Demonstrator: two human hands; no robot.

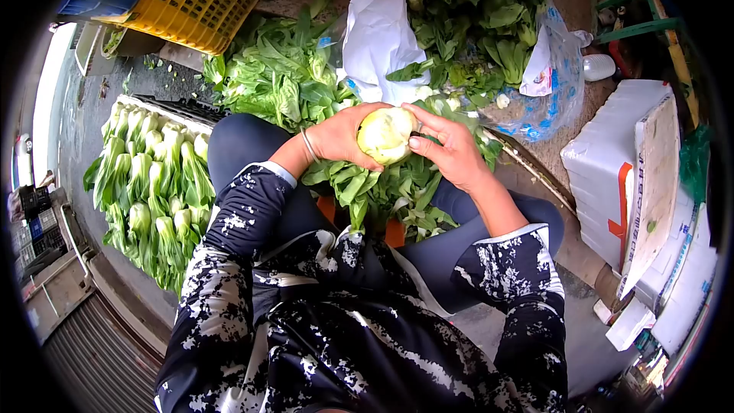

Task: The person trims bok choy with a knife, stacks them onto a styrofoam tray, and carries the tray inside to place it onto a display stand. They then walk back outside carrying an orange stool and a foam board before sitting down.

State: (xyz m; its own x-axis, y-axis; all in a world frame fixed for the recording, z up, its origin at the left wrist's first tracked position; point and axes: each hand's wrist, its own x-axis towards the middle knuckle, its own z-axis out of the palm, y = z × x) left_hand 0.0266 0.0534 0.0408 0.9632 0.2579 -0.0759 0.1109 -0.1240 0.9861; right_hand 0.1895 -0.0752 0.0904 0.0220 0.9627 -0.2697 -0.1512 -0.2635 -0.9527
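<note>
The left grip [342,136] wraps the side of a pale green, rounded bok choy head [384,136], its whitish base facing up above the dark-clad knees [235,138], while the right grip [459,157] presses the opposite edge with thumb and fingertips. The right-side hold looks light, so a hard tug there could snap sound stalks, or twist the head free and drop it among the loose green leaves [417,203] below, where it might bruise.
</note>
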